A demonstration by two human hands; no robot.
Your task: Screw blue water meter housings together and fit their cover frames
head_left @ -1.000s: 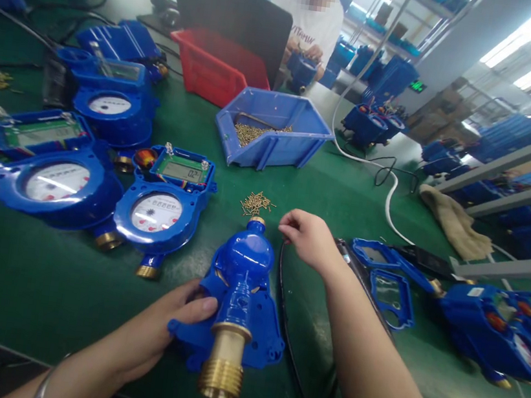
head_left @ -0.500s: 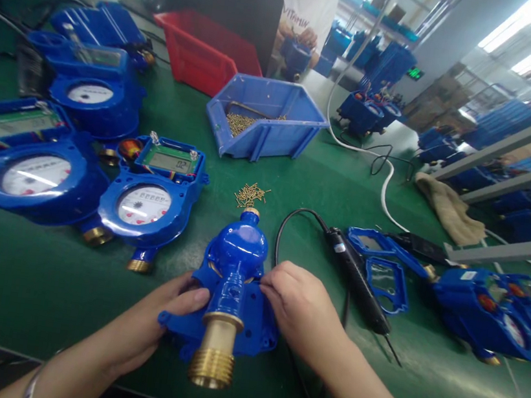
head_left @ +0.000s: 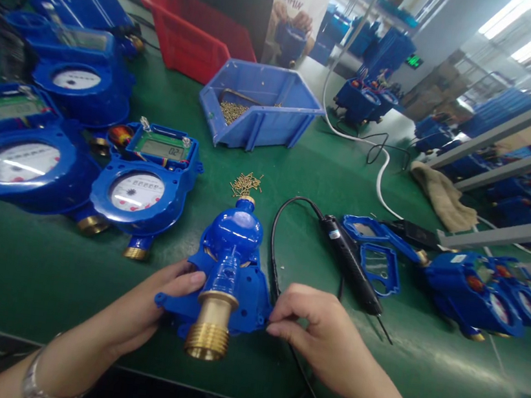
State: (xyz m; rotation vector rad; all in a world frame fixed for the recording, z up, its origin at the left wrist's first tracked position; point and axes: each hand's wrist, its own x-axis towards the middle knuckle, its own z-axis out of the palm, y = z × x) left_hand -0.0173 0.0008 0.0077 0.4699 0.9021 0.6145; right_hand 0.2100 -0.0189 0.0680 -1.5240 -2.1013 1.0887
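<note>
A blue water meter [head_left: 234,234] lies upside down in front of me, its threaded brass pipe end pointing towards me. My left hand [head_left: 156,305] grips the left side of its housing, thumb on top and the other fingers mostly hidden behind. At the housing's right corner, my right hand [head_left: 312,323] has thumb and forefinger pinched together; anything between the fingertips is too small to make out. Just beyond the meter is a small pile of brass screws [head_left: 246,185]. A black electric screwdriver [head_left: 352,266] with a cable rests to the right.
Several blue meters with dials [head_left: 136,192] stand at the left. Farther back are a blue bin [head_left: 275,128] holding screws and a red bin [head_left: 188,45]. Blue cover frames [head_left: 381,270] and more meters [head_left: 473,295] lie at the right. A person works across the table.
My right hand has moved from the meter's right side, near its round body, down to the housing's near right corner. My left hand keeps its grip. The view has shifted slightly.
</note>
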